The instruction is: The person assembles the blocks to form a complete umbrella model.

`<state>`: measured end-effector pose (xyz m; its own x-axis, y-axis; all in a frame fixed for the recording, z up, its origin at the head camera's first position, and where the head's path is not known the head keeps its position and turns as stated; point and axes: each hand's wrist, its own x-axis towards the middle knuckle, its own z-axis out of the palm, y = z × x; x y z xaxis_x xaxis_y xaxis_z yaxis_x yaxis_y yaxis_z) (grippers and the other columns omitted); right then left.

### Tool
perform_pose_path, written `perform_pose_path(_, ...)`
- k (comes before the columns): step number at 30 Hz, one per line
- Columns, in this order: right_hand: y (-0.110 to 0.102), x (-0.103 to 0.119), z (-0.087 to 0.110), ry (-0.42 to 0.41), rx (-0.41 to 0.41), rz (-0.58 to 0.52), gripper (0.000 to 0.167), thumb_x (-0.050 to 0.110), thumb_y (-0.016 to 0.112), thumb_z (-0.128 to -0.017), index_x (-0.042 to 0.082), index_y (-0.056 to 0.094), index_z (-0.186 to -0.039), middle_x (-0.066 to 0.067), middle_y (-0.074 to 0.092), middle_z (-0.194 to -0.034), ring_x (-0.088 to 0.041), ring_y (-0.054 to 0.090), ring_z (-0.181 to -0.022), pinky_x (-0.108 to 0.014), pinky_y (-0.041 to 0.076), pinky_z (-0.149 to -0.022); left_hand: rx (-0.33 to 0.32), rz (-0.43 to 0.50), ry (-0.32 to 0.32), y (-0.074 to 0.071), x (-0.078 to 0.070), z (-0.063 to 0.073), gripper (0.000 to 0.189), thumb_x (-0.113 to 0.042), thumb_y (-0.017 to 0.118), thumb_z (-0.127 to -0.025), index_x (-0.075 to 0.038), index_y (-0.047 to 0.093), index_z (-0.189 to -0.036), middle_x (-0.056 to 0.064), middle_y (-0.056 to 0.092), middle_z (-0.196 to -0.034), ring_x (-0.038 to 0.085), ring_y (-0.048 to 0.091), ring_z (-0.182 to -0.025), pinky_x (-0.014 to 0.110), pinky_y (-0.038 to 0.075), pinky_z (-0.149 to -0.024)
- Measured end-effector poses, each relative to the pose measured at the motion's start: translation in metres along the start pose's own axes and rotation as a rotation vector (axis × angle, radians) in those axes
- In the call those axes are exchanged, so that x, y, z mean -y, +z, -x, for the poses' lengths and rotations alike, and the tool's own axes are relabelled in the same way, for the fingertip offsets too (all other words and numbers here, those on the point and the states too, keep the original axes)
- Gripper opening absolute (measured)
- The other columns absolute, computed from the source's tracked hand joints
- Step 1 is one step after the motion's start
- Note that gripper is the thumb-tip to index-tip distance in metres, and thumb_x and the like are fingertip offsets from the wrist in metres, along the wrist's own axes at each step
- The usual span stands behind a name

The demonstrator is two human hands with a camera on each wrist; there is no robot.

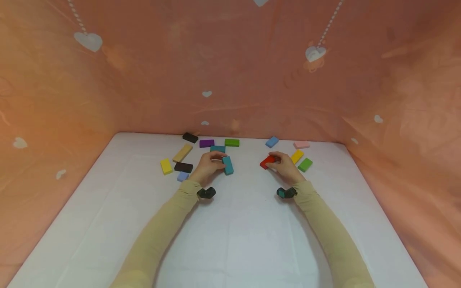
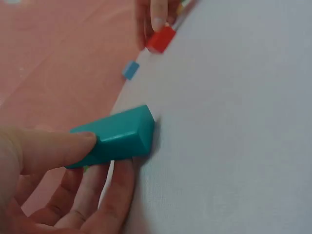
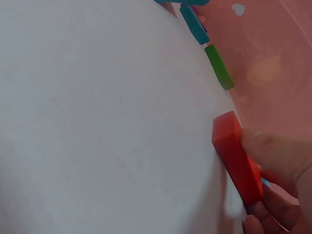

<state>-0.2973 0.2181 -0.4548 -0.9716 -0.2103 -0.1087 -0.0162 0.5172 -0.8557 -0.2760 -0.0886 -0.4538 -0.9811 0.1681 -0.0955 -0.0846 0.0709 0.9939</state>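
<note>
High and well back, the head camera looks forward and down over the white table (image 1: 259, 232). Close in, the left wrist camera (image 1: 207, 193) faces rightward past the teal block (image 2: 119, 134); the right wrist camera (image 1: 287, 193), just as near, faces leftward past the red block (image 3: 236, 156), which all three views share!

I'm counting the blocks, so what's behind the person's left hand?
Behind the left hand lies a teal block, its near edge partly covered, with a purple block and a green block beyond. Anything the hand fully hides cannot be seen.
</note>
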Motion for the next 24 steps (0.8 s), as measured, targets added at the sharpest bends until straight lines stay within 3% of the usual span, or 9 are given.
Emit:
perform_pose_path(5, -0.001, 0.002, -0.001, -0.011, -0.006, 0.011, 0.050, 0.014, 0.066, -0.091, 0.003, 0.048, -0.136, -0.016, 0.048, -0.127, -0.031, 0.042, -0.109, -0.038, 0.040, -0.095, 0.018, 0.104, -0.068, -0.005, -0.002, 0.010, 0.035, 0.007, 0.064, -0.085, -0.004, 0.063, -0.119, 0.013, 0.051, -0.120, 0.025, 0.054, -0.102, 0.034, 0.052, -0.087)
perform_pose_path(12, -0.001, 0.001, -0.001, -0.029, -0.003, 0.037, 0.051, 0.015, 0.066, -0.091, 0.002, 0.048, -0.137, -0.017, 0.049, -0.127, -0.031, 0.043, -0.108, -0.037, 0.041, -0.093, 0.069, 0.106, -0.097, -0.013, -0.002, 0.030, 0.036, 0.002, 0.065, -0.087, -0.006, 0.063, -0.122, 0.013, 0.053, -0.124, 0.024, 0.056, -0.104, 0.033, 0.052, -0.087)
perform_pose_path(18, 0.000, 0.001, 0.000, 0.006, -0.002, 0.010, 0.051, 0.016, 0.066, -0.091, 0.005, 0.048, -0.138, -0.016, 0.047, -0.128, -0.031, 0.041, -0.111, -0.038, 0.040, -0.096, 0.124, 0.119, -0.159, -0.013, -0.001, 0.047, 0.033, -0.001, 0.065, -0.088, -0.008, 0.065, -0.120, 0.011, 0.055, -0.125, 0.024, 0.056, -0.105, 0.033, 0.051, -0.089)
perform_pose_path(24, 0.001, 0.000, 0.001, 0.034, -0.003, -0.024, 0.052, 0.015, 0.066, -0.091, 0.007, 0.047, -0.139, -0.015, 0.046, -0.131, -0.031, 0.040, -0.113, -0.038, 0.040, -0.097, 0.184, 0.087, -0.169, -0.012, 0.003, 0.065, 0.033, -0.002, 0.065, -0.088, -0.007, 0.064, -0.121, 0.010, 0.057, -0.126, 0.024, 0.057, -0.106, 0.033, 0.051, -0.089)
